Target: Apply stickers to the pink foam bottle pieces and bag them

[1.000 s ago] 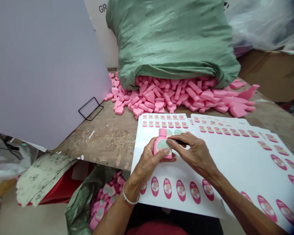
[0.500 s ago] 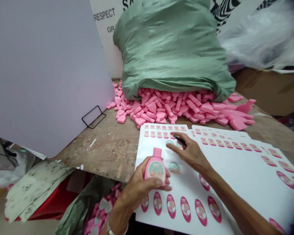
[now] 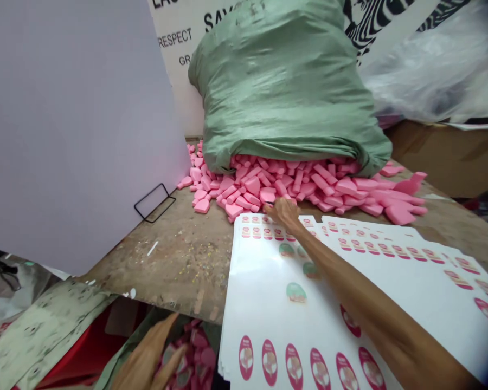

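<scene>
The right hand (image 3: 282, 211) has left the sticker sheets and now reaches up to the near foot of the heap of pink plastic bottles (image 3: 268, 189), at the far edge of the white label sheet (image 3: 268, 303). Its fingers are bunched together and partly buried among the bottles. The fingertips are too blurred and hidden to show whether they pinch anything, though a small dark tip shows beside them. Half a second earlier that hand lay over the sheet with a dark tool in its fingers.

The left hand (image 3: 146, 357) no longer holds the labelled pink bottle. It is now low at the bottom edge of the view, cut off there, its fingers spread apart and empty, just above the green woven bag (image 3: 124, 346) of labelled bottles (image 3: 195, 352) below the counter's front edge. That bottle can't be picked out anywhere now; the bag's contents are partly hidden behind the hand.

The sheet lies on the scarred wooden counter (image 3: 174, 265), with a round green-and-pink sticker (image 3: 296, 292) on its bare middle and rows of pink oval labels (image 3: 295, 365) along its near edge, those cut off by the frame. A bulging green woven sack (image 3: 284, 86) sits behind the heap, which spills out from under it.
</scene>
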### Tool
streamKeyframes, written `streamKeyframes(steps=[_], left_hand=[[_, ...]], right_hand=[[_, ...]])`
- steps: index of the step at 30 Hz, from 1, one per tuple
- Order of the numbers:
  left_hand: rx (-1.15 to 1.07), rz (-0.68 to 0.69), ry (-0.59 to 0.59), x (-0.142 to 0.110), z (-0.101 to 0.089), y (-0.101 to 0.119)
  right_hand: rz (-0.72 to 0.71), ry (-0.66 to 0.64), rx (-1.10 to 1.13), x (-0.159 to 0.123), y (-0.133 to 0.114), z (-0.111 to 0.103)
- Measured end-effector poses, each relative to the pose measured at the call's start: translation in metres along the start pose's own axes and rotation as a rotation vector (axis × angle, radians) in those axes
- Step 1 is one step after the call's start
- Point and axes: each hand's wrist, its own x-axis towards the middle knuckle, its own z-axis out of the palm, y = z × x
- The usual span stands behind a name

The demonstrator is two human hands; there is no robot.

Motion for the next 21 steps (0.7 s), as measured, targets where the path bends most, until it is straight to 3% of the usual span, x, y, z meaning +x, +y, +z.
streamKeyframes(steps=[2,3,5,7,9,11,13,15,18,21], left_hand=[[-0.067,0.135,-0.004,0.031,-0.010,0.045],[-0.081,0.212,0.099,0.048,-0.014,0.071],[-0.106,0.392,0.189,0.077,-0.015,0.119],[-0.186,0.561,0.048,0.094,-0.008,0.155],[-0.361,0.590,-0.226,0.097,0.005,0.175],[-0.623,0.410,-0.412,0.092,0.020,0.182],[-0.903,0.142,-0.459,0.081,0.034,0.184],[-1.107,-0.053,-0.464,0.072,0.044,0.185],[-1.219,-0.173,-0.469,0.064,0.053,0.192],[-1.178,-0.200,-0.413,0.063,0.059,0.198]], right_hand=[[0.053,-0.053,-0.095,-0.017,-0.001,-0.028],[0.023,-0.090,-0.101,-0.029,-0.002,-0.045],[-0.197,-0.325,-0.030,-0.055,-0.006,-0.080],[-0.376,-0.604,0.176,-0.083,-0.008,-0.107],[-0.382,-0.704,0.359,-0.108,-0.004,-0.118],[-0.245,-0.578,0.440,-0.129,0.009,-0.111],[-0.099,-0.356,0.420,-0.148,0.027,-0.089],[-0.057,-0.191,0.321,-0.165,0.044,-0.064],[-0.142,-0.053,0.145,-0.185,0.056,-0.035],[-0.202,0.059,0.015,-0.195,0.056,-0.025]])
